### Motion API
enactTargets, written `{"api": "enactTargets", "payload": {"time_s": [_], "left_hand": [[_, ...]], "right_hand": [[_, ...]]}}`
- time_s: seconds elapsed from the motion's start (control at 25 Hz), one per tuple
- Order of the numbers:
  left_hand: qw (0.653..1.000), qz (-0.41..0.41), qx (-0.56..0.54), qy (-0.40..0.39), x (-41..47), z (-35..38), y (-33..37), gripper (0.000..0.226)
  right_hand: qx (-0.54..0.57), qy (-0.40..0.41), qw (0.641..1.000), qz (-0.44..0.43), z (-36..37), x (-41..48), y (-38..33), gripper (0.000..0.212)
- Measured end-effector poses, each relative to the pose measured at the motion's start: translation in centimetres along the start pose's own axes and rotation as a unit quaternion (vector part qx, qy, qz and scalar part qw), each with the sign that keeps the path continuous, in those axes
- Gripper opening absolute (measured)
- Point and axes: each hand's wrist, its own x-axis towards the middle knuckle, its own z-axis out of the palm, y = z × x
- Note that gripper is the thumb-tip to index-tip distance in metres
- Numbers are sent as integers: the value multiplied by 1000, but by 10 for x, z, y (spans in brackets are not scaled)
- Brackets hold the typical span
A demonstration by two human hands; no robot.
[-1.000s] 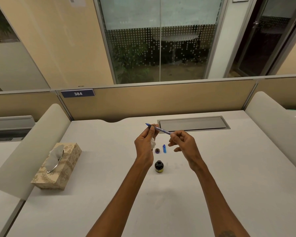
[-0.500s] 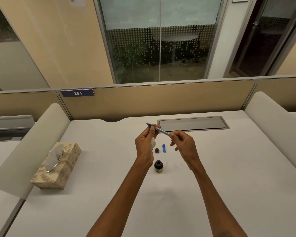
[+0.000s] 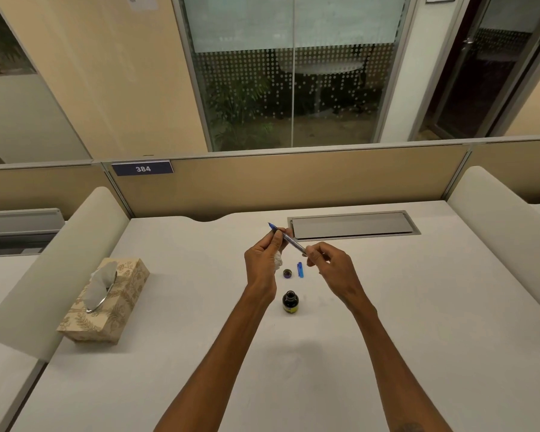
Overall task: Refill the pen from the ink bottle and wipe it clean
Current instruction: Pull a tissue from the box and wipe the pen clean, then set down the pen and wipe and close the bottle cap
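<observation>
Above the middle of the white surface (image 3: 387, 307), both hands are holding the pen (image 3: 289, 240) aloft, slanting from its blue tip at the upper left down to the right. The left hand (image 3: 262, 263) is pinching the pen near the tip, its grip closed, while also keeping a crumpled white tissue (image 3: 278, 261) against the palm. The right hand (image 3: 332, 265) is gripping the lower end between fingertips. Below the hands, the ink bottle (image 3: 290, 302) is standing upright and uncapped; its cap (image 3: 287, 273) and a blue pen part (image 3: 300, 269) are lying just beyond it. Well apart to the left, a tissue box (image 3: 106, 302) is resting on the surface.
</observation>
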Motion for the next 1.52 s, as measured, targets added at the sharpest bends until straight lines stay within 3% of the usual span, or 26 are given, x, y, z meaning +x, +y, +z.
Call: {"api": "enactTargets", "payload": {"time_s": [0.32,0.68,1.0,1.24,1.52], "left_hand": [[998,-7,58,3,4,-6,-17,22],[993,-41,114,-7,9,-6,-25,34],[991,-128,19,34,17,-25,-50,37],[988,-142,11,62,21,-44,-71,30],[989,-138,20,53,18,-54,-80,27]], "right_hand": [[-21,-2,999,-39,5,4,-2,26],[-40,5,999,-27,11,8,12,18],[-56,77,985,147,21,9,53,12],[-125,18,955,270,44,-9,104,11],[-168,-10,935,313,71,-26,134,11]]}}
